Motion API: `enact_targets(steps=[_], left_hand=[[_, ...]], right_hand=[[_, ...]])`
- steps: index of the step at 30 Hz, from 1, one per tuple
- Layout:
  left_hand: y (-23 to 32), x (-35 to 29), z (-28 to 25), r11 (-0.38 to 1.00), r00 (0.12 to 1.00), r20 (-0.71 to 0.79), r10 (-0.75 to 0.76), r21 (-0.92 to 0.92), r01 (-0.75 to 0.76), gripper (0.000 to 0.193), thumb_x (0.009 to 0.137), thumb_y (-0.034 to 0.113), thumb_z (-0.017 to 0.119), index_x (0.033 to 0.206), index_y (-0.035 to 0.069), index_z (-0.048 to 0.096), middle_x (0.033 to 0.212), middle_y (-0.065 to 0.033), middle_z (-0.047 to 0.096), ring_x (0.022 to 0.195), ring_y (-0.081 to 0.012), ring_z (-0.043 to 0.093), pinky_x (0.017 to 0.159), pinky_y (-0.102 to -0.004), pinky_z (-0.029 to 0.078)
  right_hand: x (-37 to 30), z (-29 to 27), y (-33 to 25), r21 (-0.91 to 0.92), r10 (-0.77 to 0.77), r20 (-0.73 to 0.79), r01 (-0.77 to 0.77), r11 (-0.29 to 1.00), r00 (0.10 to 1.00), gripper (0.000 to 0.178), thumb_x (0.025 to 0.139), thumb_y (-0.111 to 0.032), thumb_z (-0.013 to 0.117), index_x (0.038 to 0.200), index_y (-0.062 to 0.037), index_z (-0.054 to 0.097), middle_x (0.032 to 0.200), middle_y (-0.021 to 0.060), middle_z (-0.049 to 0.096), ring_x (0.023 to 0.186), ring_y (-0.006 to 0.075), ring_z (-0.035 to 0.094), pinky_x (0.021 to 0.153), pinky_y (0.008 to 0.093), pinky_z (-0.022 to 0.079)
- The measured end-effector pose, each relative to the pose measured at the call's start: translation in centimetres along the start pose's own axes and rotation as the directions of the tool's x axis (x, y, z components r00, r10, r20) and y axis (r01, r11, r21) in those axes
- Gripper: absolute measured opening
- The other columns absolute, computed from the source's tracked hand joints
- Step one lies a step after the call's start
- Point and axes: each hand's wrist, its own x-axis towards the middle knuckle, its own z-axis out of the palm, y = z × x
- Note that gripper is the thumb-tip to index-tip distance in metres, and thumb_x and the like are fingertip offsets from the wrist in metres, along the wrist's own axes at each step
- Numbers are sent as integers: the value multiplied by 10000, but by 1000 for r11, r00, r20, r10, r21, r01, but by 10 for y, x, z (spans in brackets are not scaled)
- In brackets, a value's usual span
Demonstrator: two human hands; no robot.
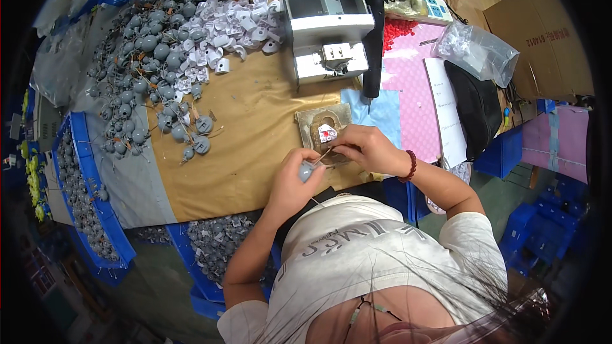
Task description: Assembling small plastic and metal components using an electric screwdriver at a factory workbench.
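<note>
My left hand (294, 181) is closed around a grey rounded plastic part (306, 171) with thin wires coming from it. Just to its right, my right hand (368, 150) pinches the thin wires (325, 154) between thumb and fingers. Both hands meet at the near edge of a square metal-looking fixture block (307, 120) lying on the table. In the hollow of that block sits a small white plastic piece (327, 132) with a red bit in its middle. My right fingers partly cover the block's near right side.
Behind the block stands a silver machine (328, 25), with a black electric screwdriver (373, 57) hanging beside it. Grey round parts (148, 43) and white plastic pieces (223, 25) are heaped at left. Blue bins (124, 242) hold more. Red bits (396, 30) and a plastic bag (478, 51) lie right.
</note>
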Motion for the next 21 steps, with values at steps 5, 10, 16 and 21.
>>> enact_targets(steps=[5, 10, 16, 21], left_hand=[[-10, 0, 17, 904, 949, -15, 316, 308, -296, 224, 828, 55, 727, 1030, 18, 635, 1053, -151, 612, 968, -344, 617, 826, -405, 512], [-13, 7, 17, 867, 948, 16, 319, 398, -299, 213, 821, 37, 711, 1020, 19, 636, 1077, -140, 607, 1018, -348, 593, 867, -435, 498], [-18, 11, 13, 821, 925, 53, 377, 442, -360, 213, 819, 45, 696, 1016, 50, 614, 1042, -104, 595, 962, -325, 585, 818, -424, 517], [-19, 14, 7, 798, 923, 73, 379, 480, -365, 203, 824, 45, 681, 1016, 58, 617, 1042, -94, 598, 955, -317, 587, 808, -424, 519]], right_hand=[[1, 10, 8, -426, -165, -14, 143, 893, 986, 279, 746, -68, 718, 1024, -57, 696, 939, 84, 656, 798, 257, 656, 639, 341, 553], [12, 16, 14, -541, -180, 89, 199, 817, 980, 347, 730, -113, 672, 1072, -55, 683, 986, 72, 622, 847, 231, 627, 641, 321, 550], [9, 13, 0, -580, -174, 162, 236, 780, 971, 357, 772, -123, 626, 1099, 19, 635, 964, 101, 553, 894, 257, 594, 652, 334, 549], [6, 9, 0, -577, -124, 184, 210, 790, 975, 411, 781, -127, 620, 1158, 36, 627, 1007, 111, 544, 916, 254, 588, 653, 327, 551]])
